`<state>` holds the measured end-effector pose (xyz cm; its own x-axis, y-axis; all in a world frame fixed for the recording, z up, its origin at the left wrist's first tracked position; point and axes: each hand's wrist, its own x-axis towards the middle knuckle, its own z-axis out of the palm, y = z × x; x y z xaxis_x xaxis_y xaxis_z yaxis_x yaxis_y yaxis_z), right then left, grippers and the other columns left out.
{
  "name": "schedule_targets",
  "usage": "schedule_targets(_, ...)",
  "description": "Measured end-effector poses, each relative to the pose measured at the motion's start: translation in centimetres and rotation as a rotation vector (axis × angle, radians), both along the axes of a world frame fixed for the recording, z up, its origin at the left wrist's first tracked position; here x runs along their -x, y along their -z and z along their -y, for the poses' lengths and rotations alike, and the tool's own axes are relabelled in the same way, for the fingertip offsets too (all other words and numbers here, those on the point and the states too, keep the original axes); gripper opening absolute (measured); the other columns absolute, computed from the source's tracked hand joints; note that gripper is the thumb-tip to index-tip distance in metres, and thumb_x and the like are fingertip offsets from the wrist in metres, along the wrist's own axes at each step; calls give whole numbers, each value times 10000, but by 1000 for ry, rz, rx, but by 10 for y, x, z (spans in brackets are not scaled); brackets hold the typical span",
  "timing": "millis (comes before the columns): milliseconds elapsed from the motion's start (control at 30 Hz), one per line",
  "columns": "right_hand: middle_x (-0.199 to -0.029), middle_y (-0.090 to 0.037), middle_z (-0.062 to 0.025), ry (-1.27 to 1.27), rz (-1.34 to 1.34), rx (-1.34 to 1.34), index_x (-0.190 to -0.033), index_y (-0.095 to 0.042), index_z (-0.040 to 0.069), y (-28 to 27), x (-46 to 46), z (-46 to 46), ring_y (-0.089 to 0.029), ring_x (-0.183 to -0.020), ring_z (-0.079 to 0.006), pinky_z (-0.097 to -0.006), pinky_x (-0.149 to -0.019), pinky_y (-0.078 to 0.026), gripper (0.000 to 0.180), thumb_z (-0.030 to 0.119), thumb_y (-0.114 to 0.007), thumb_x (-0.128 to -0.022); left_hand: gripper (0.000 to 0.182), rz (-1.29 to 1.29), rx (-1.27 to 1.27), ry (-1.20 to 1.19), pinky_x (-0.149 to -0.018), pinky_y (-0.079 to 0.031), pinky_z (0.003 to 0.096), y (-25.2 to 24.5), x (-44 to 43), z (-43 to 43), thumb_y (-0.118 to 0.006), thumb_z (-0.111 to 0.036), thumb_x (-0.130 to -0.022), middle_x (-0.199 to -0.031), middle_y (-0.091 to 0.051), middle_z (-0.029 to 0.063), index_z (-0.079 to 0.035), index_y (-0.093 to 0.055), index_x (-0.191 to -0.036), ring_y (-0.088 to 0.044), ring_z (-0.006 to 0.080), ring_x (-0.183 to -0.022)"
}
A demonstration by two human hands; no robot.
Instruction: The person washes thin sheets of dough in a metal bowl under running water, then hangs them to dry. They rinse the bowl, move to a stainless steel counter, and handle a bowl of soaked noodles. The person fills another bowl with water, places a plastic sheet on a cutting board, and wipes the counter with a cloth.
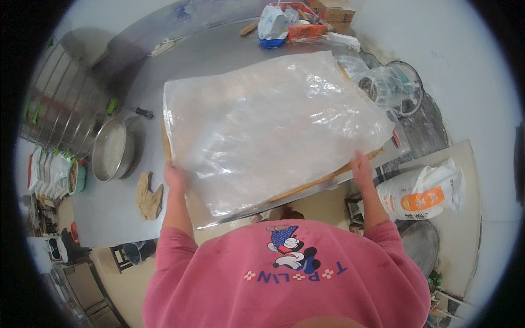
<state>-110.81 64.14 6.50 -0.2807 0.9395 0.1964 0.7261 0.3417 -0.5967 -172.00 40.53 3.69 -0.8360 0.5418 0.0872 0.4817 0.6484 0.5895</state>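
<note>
A large sheet of clear plastic film [262, 135] covers a wide board and reflects the light. The board's wooden edge [311, 186] shows along the front and at the left side. My left hand [175, 177] grips this edge near the left corner, its fingers partly hidden. At the front right edge, my right hand [360, 170] is blurred and touches the film or the wood; its grip is unclear. What lies beneath the film is too hazy to name. The board rests on a metal worktable [119, 223] and reaches its front edge.
Left of the board are a tan glove [148, 197], a metal bowl [112, 149] of white contents and a wire rack [61, 98]. Orange baskets [305, 33] and a bag [272, 24] stand behind. To the right are a bagged round item [389, 88] and a printed white sack [422, 194].
</note>
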Motion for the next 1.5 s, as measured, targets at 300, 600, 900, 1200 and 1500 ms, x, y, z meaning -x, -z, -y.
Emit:
schedule_targets(300, -1107, -598, -203, 125, 421, 263, -1307, -438, 87, -63, 5, 6, -574, -1003, -370, -461, -878, -451, 511, 277, -549, -846, 687, -425, 215, 386, -1030, -324, 471, -38, -63, -21, -684, -270, -756, -1362, -364, 286, -54, -397, -1342, -357, 446, -1250)
schedule_targets(600, -1420, -331, -163, -54, 637, 218, -1381, -373, 183, -7, 37, -68, -319, -1311, -337, -532, -1013, -327, 603, 331, -565, -829, 974, -47, 658, 215, -1095, -182, 527, -30, -108, -20, -685, -572, -697, -1463, -220, 273, -134, -251, -1451, -191, 434, -1360)
schedule_targets(900, -1479, -245, -176, -88, 726, 257, -1408, -340, 167, -17, 38, -99, -236, -1358, -376, -579, -1028, -286, 666, 412, -557, -828, 992, -125, 693, 163, -1084, -141, 592, -40, -119, -27, -691, -572, -688, -1484, -190, 262, -161, -228, -1464, -147, 421, -1384)
schedule_targets(1200, -1482, -249, -187, -176, 704, 279, -1427, -314, 181, -2, 35, -107, -258, -1357, -368, -567, -1054, -267, 719, 438, -579, -811, 914, -146, 624, 163, -1076, -143, 608, -24, -149, -18, -679, -560, -708, -1505, -143, 241, -168, -295, -1439, -111, 410, -1397)
schedule_targets(1500, -1411, -319, -274, -334, 654, 169, -1377, -374, 113, 6, 21, -126, -339, -1286, -426, -478, -1058, -309, 679, 337, -640, -793, 644, 95, 282, -469, -960, -411, 463, -31, -95, 23, -669, -418, -762, -1262, -519, 245, -79, -489, -1280, -499, 379, -1174)
